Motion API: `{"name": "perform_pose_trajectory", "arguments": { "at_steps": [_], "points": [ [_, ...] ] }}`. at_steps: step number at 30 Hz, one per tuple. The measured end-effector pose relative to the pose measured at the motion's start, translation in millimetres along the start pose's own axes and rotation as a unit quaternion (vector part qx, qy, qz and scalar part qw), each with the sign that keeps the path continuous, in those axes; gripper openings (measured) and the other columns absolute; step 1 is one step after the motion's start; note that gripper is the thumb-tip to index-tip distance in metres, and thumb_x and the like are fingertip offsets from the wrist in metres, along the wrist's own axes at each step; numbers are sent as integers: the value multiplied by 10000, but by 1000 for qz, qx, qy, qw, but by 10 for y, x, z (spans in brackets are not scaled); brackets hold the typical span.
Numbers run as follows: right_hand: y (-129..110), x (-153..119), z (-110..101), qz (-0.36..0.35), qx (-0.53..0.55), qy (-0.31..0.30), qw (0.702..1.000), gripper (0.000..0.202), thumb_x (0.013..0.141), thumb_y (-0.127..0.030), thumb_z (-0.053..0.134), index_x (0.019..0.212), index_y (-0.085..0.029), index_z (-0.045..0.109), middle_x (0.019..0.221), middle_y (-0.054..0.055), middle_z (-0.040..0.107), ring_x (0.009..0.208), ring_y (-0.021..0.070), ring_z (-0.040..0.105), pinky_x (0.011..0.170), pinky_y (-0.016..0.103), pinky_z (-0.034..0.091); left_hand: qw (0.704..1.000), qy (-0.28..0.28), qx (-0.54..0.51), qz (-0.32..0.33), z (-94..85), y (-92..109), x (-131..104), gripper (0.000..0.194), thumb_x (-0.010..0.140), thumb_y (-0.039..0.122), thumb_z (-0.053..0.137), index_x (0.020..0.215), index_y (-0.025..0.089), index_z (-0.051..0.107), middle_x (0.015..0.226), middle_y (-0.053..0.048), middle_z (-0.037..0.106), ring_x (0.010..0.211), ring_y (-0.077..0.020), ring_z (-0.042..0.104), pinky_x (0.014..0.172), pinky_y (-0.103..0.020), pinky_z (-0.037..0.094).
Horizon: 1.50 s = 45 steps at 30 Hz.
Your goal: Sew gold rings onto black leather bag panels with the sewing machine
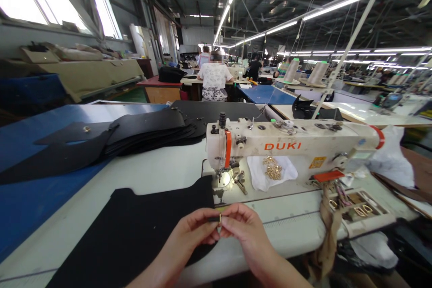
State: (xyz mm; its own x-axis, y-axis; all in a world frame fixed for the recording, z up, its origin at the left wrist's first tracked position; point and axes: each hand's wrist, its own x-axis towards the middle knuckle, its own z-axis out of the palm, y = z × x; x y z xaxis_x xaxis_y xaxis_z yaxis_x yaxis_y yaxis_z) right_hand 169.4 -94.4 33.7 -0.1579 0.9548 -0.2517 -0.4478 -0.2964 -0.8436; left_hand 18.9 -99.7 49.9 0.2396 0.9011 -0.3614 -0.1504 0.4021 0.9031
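Just in front of the sewing machine (256, 144), my two hands meet over the table edge. My left hand (194, 234) pinches a small dark strip (213, 219). My right hand (241, 227) has its fingertips closed on a small gold ring (220, 218) at the strip's end. Under and left of my left hand lies a large black panel (145, 220), its upper right corner near the needle area. Gold rings (272, 170) rest on a white cloth (290, 170) beneath the machine arm.
Stacked black pieces (145, 128) lie at the back left. At the right a tray (373, 229) holds gold rings, with brown straps (329, 220) hanging beside it. Thread cones (292, 71) stand behind the machine. A person in a white top (214, 75) sits farther ahead.
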Motion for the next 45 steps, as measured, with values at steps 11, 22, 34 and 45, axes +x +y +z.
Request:
{"name": "perform_pose_trajectory", "arguments": {
  "at_steps": [11,22,34,45],
  "points": [
    [47,-20,-50,-75,-124,-34,989,191,659,-333,716,686,-172,616,604,-7,622,568,130,580,570,246,450,996,13,72,-60,35,153,28,244,604,332,710,718,135,622,629,-12,649,628,-137,583,643,-249,448],
    [-7,-127,-36,-166,-351,-54,920,62,762,-189,581,816,-184,612,748,3,620,717,141,567,679,246,440,942,56,329,31,-37,122,13,122,656,299,548,648,179,572,585,38,545,586,-151,510,542,-243,344],
    [-17,-48,-82,-226,-361,-17,905,120,752,-175,549,651,-180,614,681,5,611,682,136,571,646,231,423,973,38,220,57,-29,116,28,147,645,323,617,660,185,569,651,24,624,701,-186,622,666,-264,453],
    [4,-79,-33,-209,-285,11,936,121,755,-254,577,688,-172,636,702,14,630,678,141,576,646,235,443,995,41,80,-32,1,269,-4,245,555,321,732,689,165,597,669,-11,694,729,-180,675,702,-258,489]
  ]
}}
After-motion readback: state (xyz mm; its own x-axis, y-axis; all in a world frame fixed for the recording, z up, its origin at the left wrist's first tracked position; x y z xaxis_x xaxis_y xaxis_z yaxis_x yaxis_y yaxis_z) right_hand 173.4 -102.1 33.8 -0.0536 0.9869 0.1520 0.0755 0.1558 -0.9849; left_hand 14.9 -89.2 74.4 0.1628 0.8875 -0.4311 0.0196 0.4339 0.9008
